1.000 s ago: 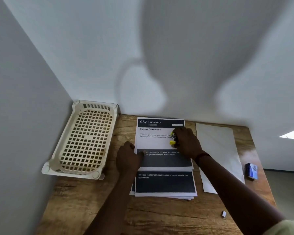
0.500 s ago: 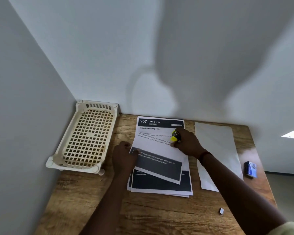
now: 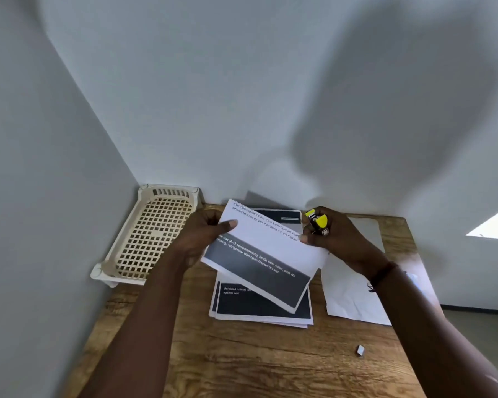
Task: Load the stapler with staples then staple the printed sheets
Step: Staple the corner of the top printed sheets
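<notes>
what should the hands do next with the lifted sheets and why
Probably slide a corner of the lifted sheets into the yellow stapler. The left hand and right hand hold that set tilted above the stack, and the right hand also grips the stapler just beyond the set's right edge.

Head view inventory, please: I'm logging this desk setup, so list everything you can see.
Basket: one, cream, lattice, back left corner of table.
Lifted sheets: one small bundle, white with dark band, held above the stack.
Paper stack: one, printed, flat at table centre.
Blank paper: one, white, right of stack.
Stapler: one, yellow and black, in right hand.
Small block: one, silvery, front right of table.
Table: one, wooden.
Left hand: grips lifted sheets.
Right hand: holds stapler and the sheets' edge.
</notes>
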